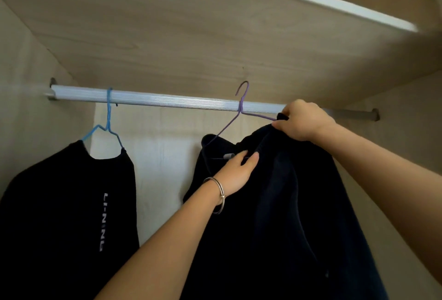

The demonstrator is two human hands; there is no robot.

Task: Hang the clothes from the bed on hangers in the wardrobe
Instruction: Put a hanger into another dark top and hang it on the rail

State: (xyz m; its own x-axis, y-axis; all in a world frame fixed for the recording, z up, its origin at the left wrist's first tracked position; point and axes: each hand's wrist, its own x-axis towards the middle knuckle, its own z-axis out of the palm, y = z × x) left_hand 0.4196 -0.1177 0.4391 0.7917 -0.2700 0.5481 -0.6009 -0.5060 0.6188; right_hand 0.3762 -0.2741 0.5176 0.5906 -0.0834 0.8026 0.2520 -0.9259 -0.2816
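A dark navy garment (pixel 287 204) hangs on a purple wire hanger (pixel 241 108) whose hook rises above the silver wardrobe rail (pixel 167 100). My right hand (pixel 303 120) is shut on the garment's upper right edge, at the hanger's right arm just below the rail. My left hand (pixel 239 170), with a silver bangle on the wrist, pinches the cloth at the neck opening. Further left, a black shirt with white lettering (pixel 67 204) hangs from a blue hanger (pixel 108 120) hooked over the rail.
The wardrobe's wooden shelf (pixel 215 36) runs close above the rail. A pale back panel (pixel 162 156) shows between the two garments. The wardrobe's side walls stand at the far left and right.
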